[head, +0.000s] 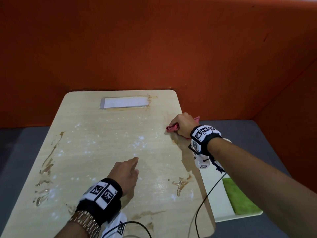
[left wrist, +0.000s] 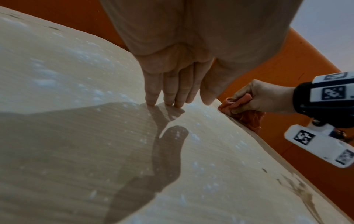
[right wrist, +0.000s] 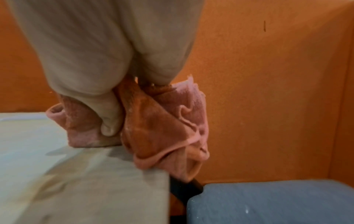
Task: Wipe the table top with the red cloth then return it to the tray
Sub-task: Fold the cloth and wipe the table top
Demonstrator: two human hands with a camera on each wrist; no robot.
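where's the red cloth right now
In the head view the red cloth is bunched in the right hand at the table top's right edge, partly hanging over it.

The pale wood-grain worktop with rounded corners stands against an orange padded wall. A white rectangular card in a clear holder lies flat near its far edge. Brown sticky smears streak its left side, with more by the right edge and near corner, and white specks are scattered across the middle. A bunched red terry cloth rests at the right edge, partly hanging over it. A thin black cable crosses the near end.
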